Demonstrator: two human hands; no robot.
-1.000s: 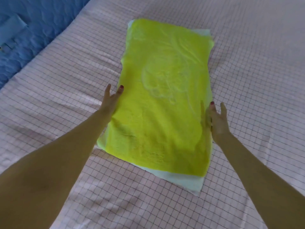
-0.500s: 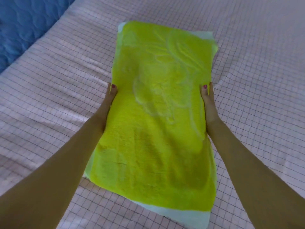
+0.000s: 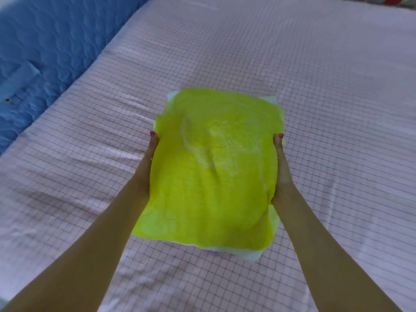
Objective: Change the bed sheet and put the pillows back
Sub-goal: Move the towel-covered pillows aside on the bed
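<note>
Yellow-green pillow (image 3: pixel 209 172) on pale pink sheet (image 3: pixel 315 109) gridded with dark lines; blue quilt (image 3: pixel 51 46).

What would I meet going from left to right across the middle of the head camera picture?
Blue quilted mattress cover → pink checked bed sheet → left hand gripping the edge → yellow-green terry pillow → right hand on its other edge → more of the same sheet.

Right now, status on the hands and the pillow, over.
Left hand and right hand grip the yellow-covered pillow by its sides. Pillow raised over the checked sheet. Nothing in the way.
</note>
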